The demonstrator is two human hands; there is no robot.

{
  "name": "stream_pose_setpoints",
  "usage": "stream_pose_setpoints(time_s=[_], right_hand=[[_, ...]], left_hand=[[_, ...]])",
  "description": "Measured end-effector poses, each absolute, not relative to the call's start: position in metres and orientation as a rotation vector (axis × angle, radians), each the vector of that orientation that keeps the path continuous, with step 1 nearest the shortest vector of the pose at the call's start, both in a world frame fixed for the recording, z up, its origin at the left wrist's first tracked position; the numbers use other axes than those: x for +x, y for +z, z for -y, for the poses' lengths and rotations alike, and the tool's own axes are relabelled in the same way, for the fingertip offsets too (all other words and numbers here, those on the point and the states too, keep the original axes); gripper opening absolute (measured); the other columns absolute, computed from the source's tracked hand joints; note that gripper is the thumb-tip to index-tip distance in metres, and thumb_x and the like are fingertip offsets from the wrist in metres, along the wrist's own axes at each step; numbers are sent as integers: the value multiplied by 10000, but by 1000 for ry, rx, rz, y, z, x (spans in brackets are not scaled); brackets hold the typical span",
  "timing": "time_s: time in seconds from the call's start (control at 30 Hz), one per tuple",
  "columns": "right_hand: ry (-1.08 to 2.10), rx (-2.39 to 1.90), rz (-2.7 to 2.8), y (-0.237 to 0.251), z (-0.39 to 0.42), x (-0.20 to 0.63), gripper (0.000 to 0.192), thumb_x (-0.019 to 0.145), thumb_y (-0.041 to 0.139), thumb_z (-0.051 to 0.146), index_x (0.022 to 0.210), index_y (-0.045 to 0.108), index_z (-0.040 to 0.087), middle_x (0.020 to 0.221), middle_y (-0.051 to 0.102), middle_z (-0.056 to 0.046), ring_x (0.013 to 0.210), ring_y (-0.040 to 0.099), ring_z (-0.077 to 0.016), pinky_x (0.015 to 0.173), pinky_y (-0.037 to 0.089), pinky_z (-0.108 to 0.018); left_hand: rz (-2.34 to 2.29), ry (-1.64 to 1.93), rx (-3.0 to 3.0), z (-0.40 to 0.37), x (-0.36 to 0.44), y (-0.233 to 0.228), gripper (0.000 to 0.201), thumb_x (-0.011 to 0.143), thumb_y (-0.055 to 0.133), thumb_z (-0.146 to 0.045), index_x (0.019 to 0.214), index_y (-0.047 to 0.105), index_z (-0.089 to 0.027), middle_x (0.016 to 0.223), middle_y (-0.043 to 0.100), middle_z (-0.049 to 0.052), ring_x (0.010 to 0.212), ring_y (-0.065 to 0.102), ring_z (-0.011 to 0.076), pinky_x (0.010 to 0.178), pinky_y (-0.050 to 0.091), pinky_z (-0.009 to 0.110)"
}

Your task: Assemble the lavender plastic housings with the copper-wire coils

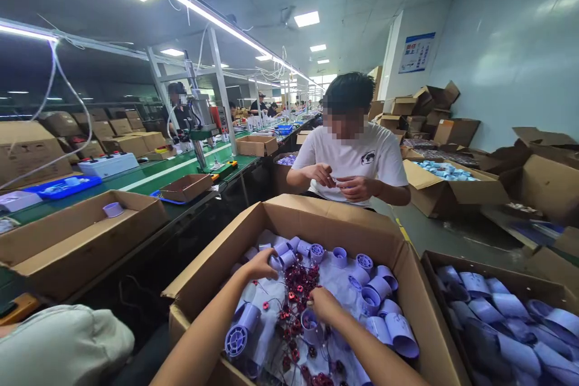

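**Both hands down in the carton of lilac housings**

While both forearms reach into the big cardboard carton (217,265), the left hand (261,265) lies curled over a lilac plastic housing (286,259) near the carton's far-left part; whether the fingers truly clamp it I cannot tell. The right hand (324,303) sits near the middle, fingers bent down and closed round something small beside another housing (310,324), just at the edge of the heap of red copper-wound coils (300,284). What it pinches is hidden under the knuckles.

As for progress, the carton holds many loose housings scattered toward its right wall and near edge, and the coils lie in an unsorted pile, so I judge that much remains. A second carton (520,282) at the right holds similar parts, dim and cut off by the frame.

Across the far rim sits a co-worker in a white shirt (357,160), both hands busy with something too small to make out. A green bench (190,166) along the left carries shallow boxes and a press-like fixture (199,114). Open boxes stand against the right wall.
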State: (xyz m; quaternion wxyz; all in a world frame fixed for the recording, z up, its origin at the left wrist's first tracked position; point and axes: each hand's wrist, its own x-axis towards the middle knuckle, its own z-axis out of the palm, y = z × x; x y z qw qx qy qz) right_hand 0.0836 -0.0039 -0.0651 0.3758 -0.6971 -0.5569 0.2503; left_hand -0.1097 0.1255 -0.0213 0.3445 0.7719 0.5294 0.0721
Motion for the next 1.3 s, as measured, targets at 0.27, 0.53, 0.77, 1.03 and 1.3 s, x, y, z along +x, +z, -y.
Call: stream_pose_setpoints(time_s=[0.27,0.53,0.77,1.03,1.3], right_hand=[[868,-1613,1346,-21,-12,95,292,708,591,317,463,486,197,440,467,48,526,493,-140,546,359,-253],[880,-1280,1132,33,17,107,553,662,529,720,666,619,174,658,650,-46,650,613,-196,582,498,-294],[795,-1207,1015,44,31,118,569,663,558,733,683,635,170,706,677,-68,685,634,-208,603,517,-300],[299,-1314,1083,34,36,115,341,750,586,546,785,608,208,839,624,-75,838,568,-244,803,465,-394],[-188,-1416,1324,6,39,91,149,892,480,327,886,592,230,845,640,-75,833,605,-255,774,483,-391]], left_hand=[[-1158,193,1986,-108,-96,-2,287,635,595,-147,918,625,-182,762,582,-17,757,601,168,659,490,243],[-779,270,2149,-72,-55,7,470,625,747,-341,1064,626,-223,973,658,15,950,580,206,869,466,297],[-482,584,2317,-39,-34,17,303,886,450,-380,892,656,-159,898,632,67,849,565,168,817,461,276],[-551,632,2335,-29,-32,9,229,867,467,-317,809,632,-169,860,591,51,794,545,152,743,452,242],[-884,915,2063,-36,-15,-14,209,815,502,-314,667,540,-171,753,581,44,744,521,189,713,423,308]])
